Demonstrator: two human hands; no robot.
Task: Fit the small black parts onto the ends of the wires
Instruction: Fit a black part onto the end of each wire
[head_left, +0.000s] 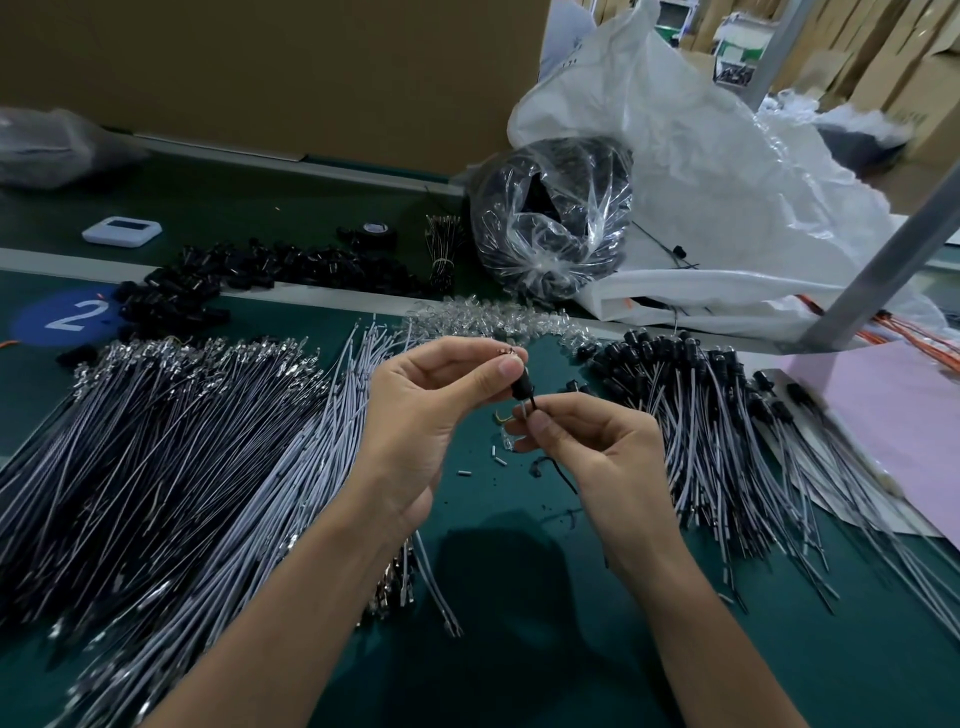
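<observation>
My left hand (431, 410) pinches a small black part (520, 388) between thumb and fingers, above the green table. My right hand (587, 447) grips the thin wires (525, 406) that run up into that part. A wide fan of loose grey and black wires (171, 441) with metal ends lies to the left. Wires fitted with black parts (691, 395) are heaped to the right. More loose black parts (249, 270) are piled at the back left, and small clear pieces (493, 319) lie behind my hands.
A clear bag of black parts (550, 218) and a big white plastic sack (727, 171) stand at the back right. A grey metal post (883, 270) slants down on the right, over pink paper (904, 415). A white device (122, 229) and tape roll (375, 231) lie far back.
</observation>
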